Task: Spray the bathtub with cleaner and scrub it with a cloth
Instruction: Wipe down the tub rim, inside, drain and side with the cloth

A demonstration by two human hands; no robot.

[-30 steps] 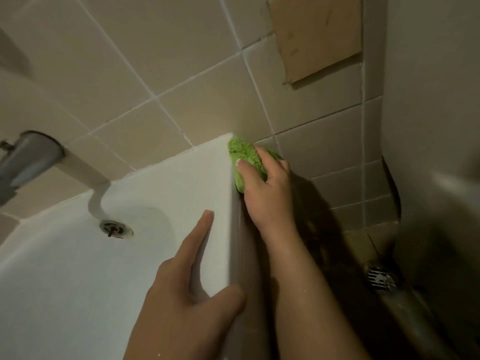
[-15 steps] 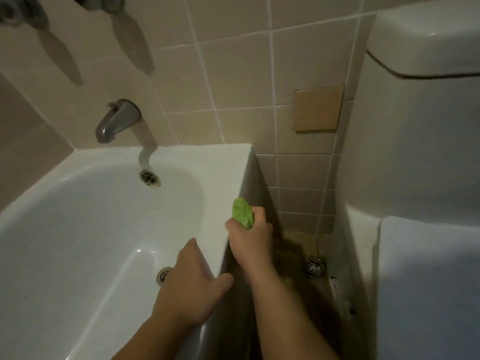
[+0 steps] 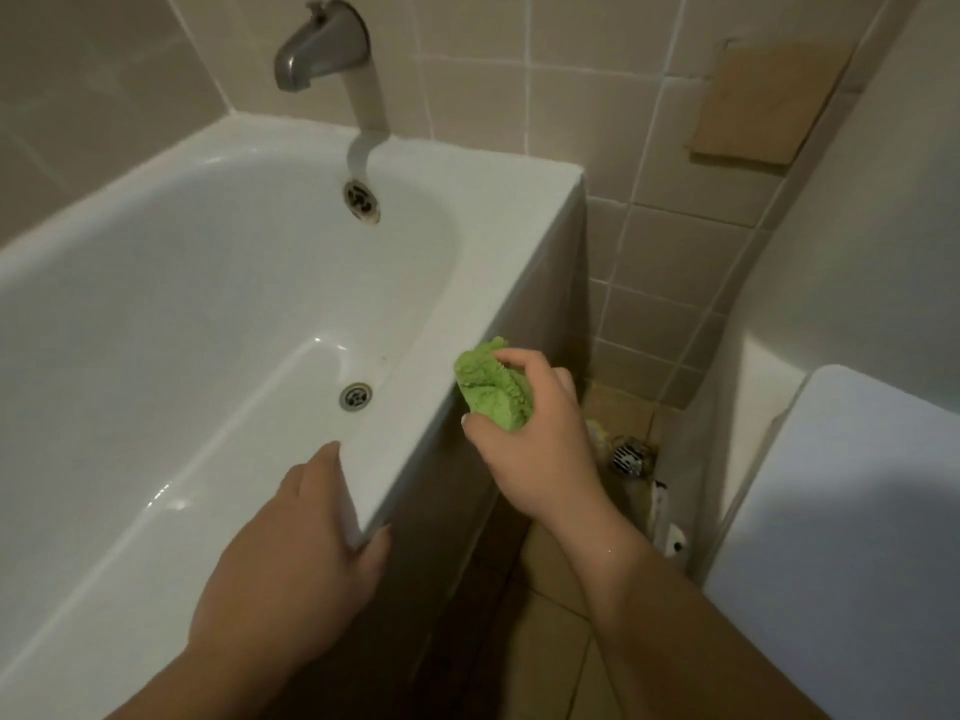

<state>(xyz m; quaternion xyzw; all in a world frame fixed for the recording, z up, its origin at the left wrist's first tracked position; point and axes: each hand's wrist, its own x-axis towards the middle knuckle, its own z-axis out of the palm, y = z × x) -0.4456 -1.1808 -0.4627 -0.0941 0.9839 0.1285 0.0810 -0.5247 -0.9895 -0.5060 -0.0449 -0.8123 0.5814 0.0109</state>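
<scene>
- No brand, label or lettering can be read on anything here.
- The white bathtub [image 3: 498, 283] fills the left side, its rim running from the tiled corner down toward the person.
- A grey metal spout [image 3: 319, 46] sticks out of the tiled wall [image 3: 571, 96] above the tub's far end; under it sits the round overflow fitting [image 3: 361, 201], and the drain [image 3: 356, 396] lies in the tub floor.
- A brown rectangular panel [image 3: 763, 101] is fixed on the wall to the right.
- A white toilet [image 3: 852, 459] crowds the right edge, leaving a narrow strip of floor between it and the tub's outer side, with a small metal floor drain [image 3: 629, 458] in that gap.
- The left hand [image 3: 291, 563] rests on the near rim, fingers fairly straight over the top and thumb wrapped under the outer edge.
- The right hand [image 3: 530, 439] has its fingers curled tight around a bunched green cloth [image 3: 493, 389], held just beside the rim's outer edge; whether the cloth touches the tub I cannot tell.
</scene>
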